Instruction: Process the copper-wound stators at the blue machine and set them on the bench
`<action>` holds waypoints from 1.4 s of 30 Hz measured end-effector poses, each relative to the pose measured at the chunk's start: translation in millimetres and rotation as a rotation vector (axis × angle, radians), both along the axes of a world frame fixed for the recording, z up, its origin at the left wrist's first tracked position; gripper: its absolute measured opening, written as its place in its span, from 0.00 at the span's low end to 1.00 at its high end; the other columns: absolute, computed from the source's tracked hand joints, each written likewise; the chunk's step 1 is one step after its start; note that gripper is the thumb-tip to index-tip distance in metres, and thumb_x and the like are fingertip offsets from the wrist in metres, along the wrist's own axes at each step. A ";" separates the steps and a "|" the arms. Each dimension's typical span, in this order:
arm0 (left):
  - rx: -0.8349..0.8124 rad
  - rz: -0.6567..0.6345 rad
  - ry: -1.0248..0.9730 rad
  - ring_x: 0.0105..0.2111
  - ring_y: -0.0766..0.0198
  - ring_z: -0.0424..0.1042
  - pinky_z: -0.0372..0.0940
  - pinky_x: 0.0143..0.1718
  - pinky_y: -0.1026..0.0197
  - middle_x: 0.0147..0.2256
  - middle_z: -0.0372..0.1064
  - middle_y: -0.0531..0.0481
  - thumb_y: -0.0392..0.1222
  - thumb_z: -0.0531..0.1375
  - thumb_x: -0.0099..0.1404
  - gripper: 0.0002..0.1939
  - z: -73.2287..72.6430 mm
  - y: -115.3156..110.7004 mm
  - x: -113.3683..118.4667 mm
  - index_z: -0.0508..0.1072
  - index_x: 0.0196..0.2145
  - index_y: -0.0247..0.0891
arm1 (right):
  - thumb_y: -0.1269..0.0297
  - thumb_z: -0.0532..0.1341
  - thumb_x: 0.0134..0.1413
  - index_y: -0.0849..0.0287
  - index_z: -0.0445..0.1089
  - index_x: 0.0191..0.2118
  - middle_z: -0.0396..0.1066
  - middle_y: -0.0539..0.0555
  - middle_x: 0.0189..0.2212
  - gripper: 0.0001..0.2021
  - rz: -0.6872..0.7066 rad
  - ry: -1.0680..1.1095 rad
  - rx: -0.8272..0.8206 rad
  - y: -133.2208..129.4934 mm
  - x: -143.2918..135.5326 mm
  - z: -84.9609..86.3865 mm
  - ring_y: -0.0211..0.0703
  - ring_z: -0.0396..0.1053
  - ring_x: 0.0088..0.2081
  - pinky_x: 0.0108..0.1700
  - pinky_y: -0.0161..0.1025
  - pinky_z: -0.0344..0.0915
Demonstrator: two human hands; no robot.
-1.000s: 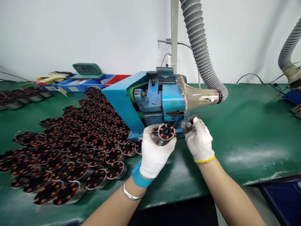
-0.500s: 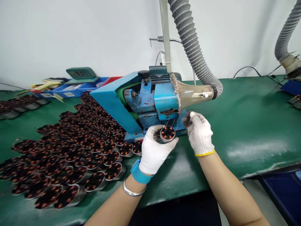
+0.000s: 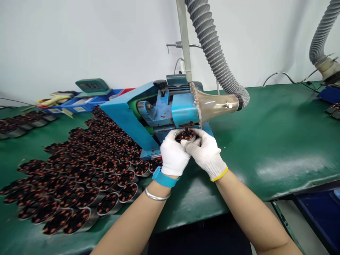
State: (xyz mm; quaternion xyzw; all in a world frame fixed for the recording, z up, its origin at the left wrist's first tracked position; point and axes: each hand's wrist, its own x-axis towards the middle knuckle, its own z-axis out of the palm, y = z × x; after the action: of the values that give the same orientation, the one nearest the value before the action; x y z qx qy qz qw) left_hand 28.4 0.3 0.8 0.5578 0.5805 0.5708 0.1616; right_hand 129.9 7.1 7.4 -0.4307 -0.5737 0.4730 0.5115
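A round motor stator [image 3: 187, 135] with dark core, copper windings and a metal rim is held between both my gloved hands. My left hand [image 3: 175, 152], in a white glove, wraps its left side. From the right, my right hand [image 3: 205, 148] grips it, thumb across the front; that glove is greyish at the fingers with a yellow cuff. The stator is right at the lower front of a blue belt-driven machine [image 3: 186, 109], close under its slot. Whether its wires touch inside the slot is hidden.
Many similar stators [image 3: 79, 177] stand packed on the green mat [image 3: 265, 141] at left. A clear funnel [image 3: 215, 108] joins the machine to a grey hose [image 3: 215, 46]. Behind are blue bins [image 3: 82, 102] and a digital clock [image 3: 91, 85].
My right hand has come left and closed on the stator, which my left hand alone held before. Both hands have brought it up to the machine's slot.
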 end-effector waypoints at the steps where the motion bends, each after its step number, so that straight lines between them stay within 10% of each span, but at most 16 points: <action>1: -0.003 0.014 0.012 0.36 0.55 0.75 0.69 0.42 0.55 0.33 0.76 0.49 0.40 0.67 0.45 0.16 1.9 1.5 0.4 0.72 0.35 0.38 | 0.59 0.67 0.41 0.59 0.72 0.44 0.72 0.49 0.29 0.21 -0.027 0.012 0.006 0.9 -0.5 0.2 0.40 0.70 0.30 0.35 0.37 0.71; 21: 0.054 0.094 -0.037 0.35 0.58 0.73 0.68 0.41 0.56 0.34 0.73 0.51 0.40 0.69 0.44 0.21 -12.2 -8.2 4.0 0.69 0.37 0.39 | 0.61 0.68 0.34 0.58 0.70 0.42 0.74 0.53 0.37 0.23 -0.123 -0.083 0.008 -11.6 -3.1 -0.1 0.45 0.72 0.37 0.44 0.43 0.71; 34: 0.001 -0.273 -0.221 0.44 0.56 0.74 0.69 0.49 0.50 0.44 0.72 0.45 0.36 0.66 0.51 0.24 -25.4 -23.9 0.1 0.65 0.46 0.39 | 0.56 0.62 0.49 0.59 0.72 0.33 0.73 0.53 0.31 0.11 -0.067 0.110 0.075 -5.0 8.6 -5.0 0.45 0.72 0.37 0.41 0.42 0.70; 42: -0.028 -0.081 -0.170 0.40 0.56 0.75 0.70 0.45 0.52 0.40 0.72 0.46 0.41 0.70 0.46 0.28 -27.7 -21.8 -1.8 0.65 0.44 0.37 | 0.50 0.60 0.50 0.59 0.67 0.32 0.72 0.53 0.28 0.15 -0.268 0.337 -0.072 15.5 20.4 -10.2 0.43 0.71 0.33 0.39 0.41 0.71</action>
State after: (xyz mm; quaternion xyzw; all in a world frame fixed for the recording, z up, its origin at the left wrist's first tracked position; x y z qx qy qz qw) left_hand 26.6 -21.5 -27.0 0.5279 0.5496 0.6010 0.2411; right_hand 150.3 22.6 -2.8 -0.4360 -0.4004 0.4862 0.6428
